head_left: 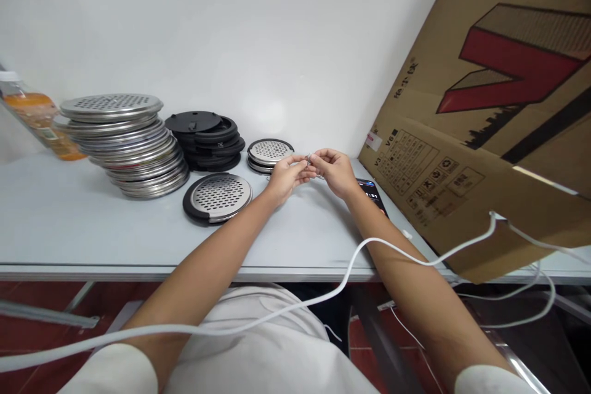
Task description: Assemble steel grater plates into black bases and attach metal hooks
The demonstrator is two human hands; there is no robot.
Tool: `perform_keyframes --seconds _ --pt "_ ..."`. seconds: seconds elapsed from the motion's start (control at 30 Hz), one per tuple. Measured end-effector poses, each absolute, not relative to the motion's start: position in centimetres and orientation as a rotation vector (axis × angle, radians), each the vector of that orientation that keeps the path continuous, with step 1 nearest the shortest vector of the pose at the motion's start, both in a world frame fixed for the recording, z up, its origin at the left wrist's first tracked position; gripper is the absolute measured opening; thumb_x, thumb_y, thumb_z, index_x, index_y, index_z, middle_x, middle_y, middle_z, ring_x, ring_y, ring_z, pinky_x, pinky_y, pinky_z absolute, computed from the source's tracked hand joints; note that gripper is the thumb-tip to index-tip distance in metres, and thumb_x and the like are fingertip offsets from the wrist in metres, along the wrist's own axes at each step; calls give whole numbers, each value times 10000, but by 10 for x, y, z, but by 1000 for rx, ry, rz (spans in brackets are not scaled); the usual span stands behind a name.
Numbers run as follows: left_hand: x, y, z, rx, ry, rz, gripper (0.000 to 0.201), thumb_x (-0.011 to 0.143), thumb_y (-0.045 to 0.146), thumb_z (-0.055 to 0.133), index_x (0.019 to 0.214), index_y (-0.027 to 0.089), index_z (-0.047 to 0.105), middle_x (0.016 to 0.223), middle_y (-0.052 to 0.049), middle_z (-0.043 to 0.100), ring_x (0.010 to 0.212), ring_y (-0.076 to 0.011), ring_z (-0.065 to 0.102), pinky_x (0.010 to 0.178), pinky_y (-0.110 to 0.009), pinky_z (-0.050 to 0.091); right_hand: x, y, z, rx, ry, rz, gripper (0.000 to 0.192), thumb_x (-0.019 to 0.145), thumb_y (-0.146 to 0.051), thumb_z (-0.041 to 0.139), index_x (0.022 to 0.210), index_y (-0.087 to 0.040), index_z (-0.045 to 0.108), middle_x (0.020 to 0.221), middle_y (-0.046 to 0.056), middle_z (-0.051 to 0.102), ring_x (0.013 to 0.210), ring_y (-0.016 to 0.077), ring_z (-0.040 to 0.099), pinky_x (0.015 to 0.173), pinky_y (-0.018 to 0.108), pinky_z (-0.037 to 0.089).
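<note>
Over the table, my left hand [290, 175] and my right hand [336, 171] meet, with thumbs and fingers pinched together. Between the fingertips is a small shiny metal piece [308, 160], too small to name. Left of my hands lies a round perforated metal disc with a black rim [221, 196]. Just behind my left hand sits a low pile of similar perforated discs [270, 151]. A phone [373, 195] showing digits lies beside my right wrist, partly hidden by the arm.
A tall leaning stack of metal discs [133, 148] and a stack of black round parts [205, 138] stand at left. Behind them is an orange drink bottle [39, 120]. A large cardboard box [443, 154] leans at right. A white cable [277, 308] crosses in front of my arms.
</note>
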State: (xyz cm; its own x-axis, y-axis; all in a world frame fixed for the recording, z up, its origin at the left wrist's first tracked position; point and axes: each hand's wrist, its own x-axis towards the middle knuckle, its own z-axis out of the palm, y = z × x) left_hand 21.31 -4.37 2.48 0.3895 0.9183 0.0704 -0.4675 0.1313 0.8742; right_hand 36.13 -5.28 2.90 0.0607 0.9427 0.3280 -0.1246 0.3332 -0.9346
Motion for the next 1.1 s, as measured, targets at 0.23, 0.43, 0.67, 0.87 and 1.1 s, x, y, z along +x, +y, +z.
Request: perform_keyframes --seconds 0.23,0.43,0.67,0.87,1.1 --pt "212 -41 23 960 556 1100 62 901 119 614 962 118 606 742 -55 731 636 -116 694 682 -236 507 362 -52 30 -903 -1185 952 415 580 -470 905 702 -178 636 671 15 694 579 119 628 561 244 530" --pt "212 -39 22 964 570 1091 74 877 144 658 934 124 615 749 -55 732 645 -116 695 680 -227 505 366 -50 30 -943 -1281 779 390 630 -442 869 863 -187 688 617 -11 683 520 113 587 534 250 504" --pt "212 -38 22 967 566 1104 32 894 128 631 925 121 629 733 -51 725 632 -114 692 674 -229 510 363 -54 32 -947 -1389 689 300 674 -424 837 766 -181 687 650 -2 664 555 114 579 549 262 509" --pt "212 -37 20 996 586 1123 62 890 148 651 843 111 635 747 -60 726 644 -109 691 689 -232 515 362 -55 32 -952 -1543 604 285 740 -437 777 751 -189 635 663 4 648 573 127 584 557 275 511" --pt "211 -40 22 1020 645 1107 112 875 185 690 812 109 638 702 -60 718 649 -115 695 695 -230 510 364 -54 28 -954 -1620 567 222 804 -383 714 783 -191 604 646 -10 624 543 117 560 525 260 471"
